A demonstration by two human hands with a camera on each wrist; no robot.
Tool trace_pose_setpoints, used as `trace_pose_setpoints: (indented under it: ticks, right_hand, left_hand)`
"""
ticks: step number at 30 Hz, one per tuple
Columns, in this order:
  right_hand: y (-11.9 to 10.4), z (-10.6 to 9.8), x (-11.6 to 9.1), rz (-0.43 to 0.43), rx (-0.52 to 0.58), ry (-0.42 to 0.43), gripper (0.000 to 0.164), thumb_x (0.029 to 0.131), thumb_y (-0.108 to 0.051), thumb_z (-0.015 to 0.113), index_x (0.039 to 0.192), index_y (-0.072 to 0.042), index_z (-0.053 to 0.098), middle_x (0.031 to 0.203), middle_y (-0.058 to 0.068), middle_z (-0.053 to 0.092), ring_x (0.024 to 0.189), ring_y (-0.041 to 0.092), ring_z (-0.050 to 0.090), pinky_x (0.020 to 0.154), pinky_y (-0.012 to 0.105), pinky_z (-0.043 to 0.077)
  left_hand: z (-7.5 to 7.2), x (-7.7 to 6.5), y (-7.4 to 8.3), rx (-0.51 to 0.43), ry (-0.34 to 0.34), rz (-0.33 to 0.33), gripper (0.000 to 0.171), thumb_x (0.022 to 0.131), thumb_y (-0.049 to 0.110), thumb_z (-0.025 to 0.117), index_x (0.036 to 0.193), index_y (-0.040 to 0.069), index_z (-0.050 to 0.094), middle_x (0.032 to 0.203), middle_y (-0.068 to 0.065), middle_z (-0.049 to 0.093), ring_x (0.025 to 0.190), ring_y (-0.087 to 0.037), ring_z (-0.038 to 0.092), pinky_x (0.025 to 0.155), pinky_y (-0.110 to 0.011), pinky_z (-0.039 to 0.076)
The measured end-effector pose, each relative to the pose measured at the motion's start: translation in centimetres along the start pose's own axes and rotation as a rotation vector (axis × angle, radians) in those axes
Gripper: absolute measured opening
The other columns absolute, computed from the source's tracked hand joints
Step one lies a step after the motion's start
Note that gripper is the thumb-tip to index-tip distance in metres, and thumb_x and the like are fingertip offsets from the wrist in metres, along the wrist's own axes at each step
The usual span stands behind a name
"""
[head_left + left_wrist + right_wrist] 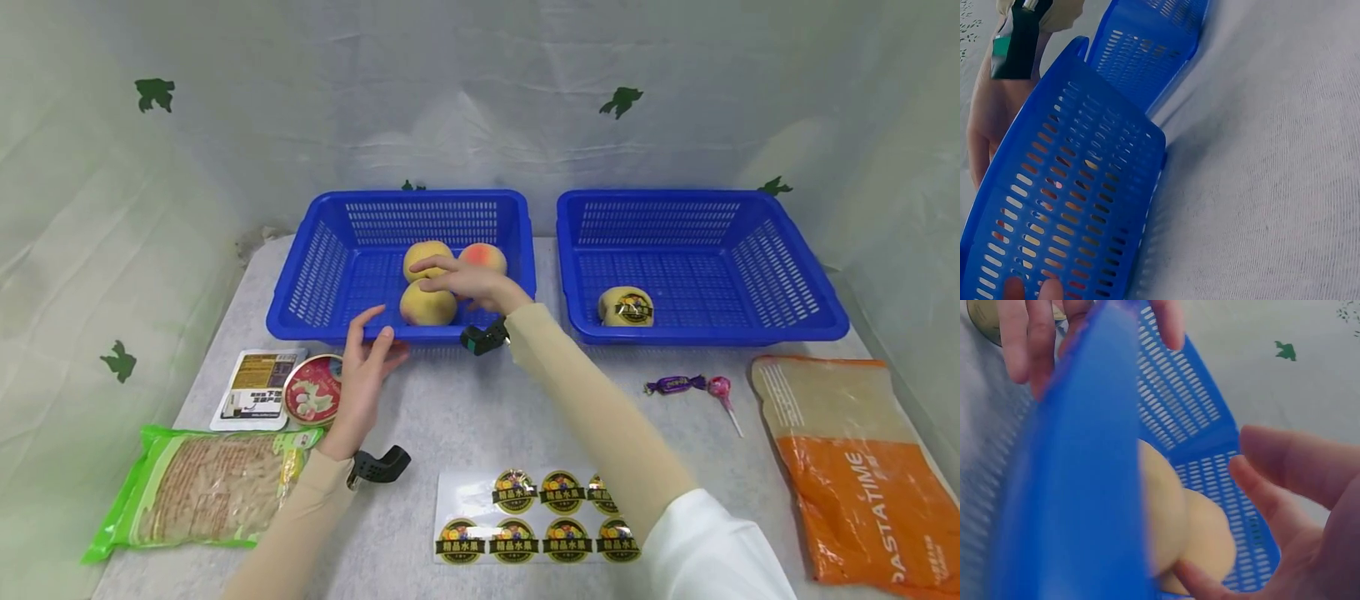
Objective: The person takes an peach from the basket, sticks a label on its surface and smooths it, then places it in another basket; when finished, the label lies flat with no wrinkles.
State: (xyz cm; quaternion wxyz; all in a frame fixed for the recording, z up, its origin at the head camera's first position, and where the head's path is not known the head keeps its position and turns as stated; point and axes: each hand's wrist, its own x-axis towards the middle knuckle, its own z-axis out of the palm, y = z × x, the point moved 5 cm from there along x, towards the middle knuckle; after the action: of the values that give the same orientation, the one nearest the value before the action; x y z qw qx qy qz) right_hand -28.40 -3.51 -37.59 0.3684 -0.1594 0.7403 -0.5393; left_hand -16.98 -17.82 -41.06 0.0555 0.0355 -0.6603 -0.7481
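Three peaches lie in the left blue basket (300,275): a front one (427,305), one behind it (426,257) and a redder one (483,257). Over them reaches my right hand (472,279), its fingers spread and apart in the right wrist view. Its thumb is close to a peach (1163,506); whether they touch, I cannot tell. At the front rim of that basket is my left hand (367,367), with one finger over the rim and other fingers outside the front wall (1066,206). It holds no fruit.
The right blue basket (712,335) holds a pale yellow fruit (612,308) with a round label. A sticker sheet (468,500) lies in front. Leftward are a red round tub (311,392), a flat pack (255,392) and a green-edged bag (210,492); rightward, candy (675,384), a lollipop (720,388) and an orange bag (855,492).
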Motion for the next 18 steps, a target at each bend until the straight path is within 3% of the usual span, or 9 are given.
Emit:
trace_pose_setpoints:
  ticks: [8, 12, 18]
  right_hand:
    - [0.9, 1.2, 1.0, 0.0, -0.073, 0.034, 0.048, 0.089, -0.015, 0.055, 0.134, -0.019, 0.042, 0.139, -0.004, 0.033, 0.125, 0.018, 0.028, 0.099, 0.047, 0.027]
    - [1.1, 1.7, 1.3, -0.035, -0.101, 0.035, 0.052, 0.087, -0.009, 0.056, 0.136, -0.015, 0.039, 0.139, -0.002, 0.034, 0.122, 0.017, 0.032, 0.099, 0.037, 0.029]
    - [1.5, 1.8, 1.2, -0.044, -0.145, 0.081, 0.055, 0.085, -0.013, 0.061, 0.136, -0.017, 0.039, 0.132, 0.004, 0.039, 0.104, 0.02, 0.043, 0.087, 0.036, 0.04]
  left_hand:
    - [0.1, -0.1, 0.0, -0.023, -0.013, -0.004, 0.045, 0.094, 0.027, 0.046, 0.133, 0.01, 0.034, 0.125, -0.027, 0.031, 0.107, -0.043, 0.045, 0.089, -0.043, 0.042]
    - [-0.1, -0.1, -0.1, -0.028, -0.01, -0.003, 0.046, 0.094, 0.027, 0.046, 0.134, 0.008, 0.033, 0.125, -0.026, 0.031, 0.107, -0.042, 0.045, 0.089, -0.041, 0.042]
    - [0.0, -0.1, -0.1, -0.015, -0.001, 0.0, 0.044, 0.094, 0.028, 0.047, 0.132, 0.011, 0.034, 0.123, -0.025, 0.033, 0.106, -0.04, 0.047, 0.088, -0.041, 0.043]
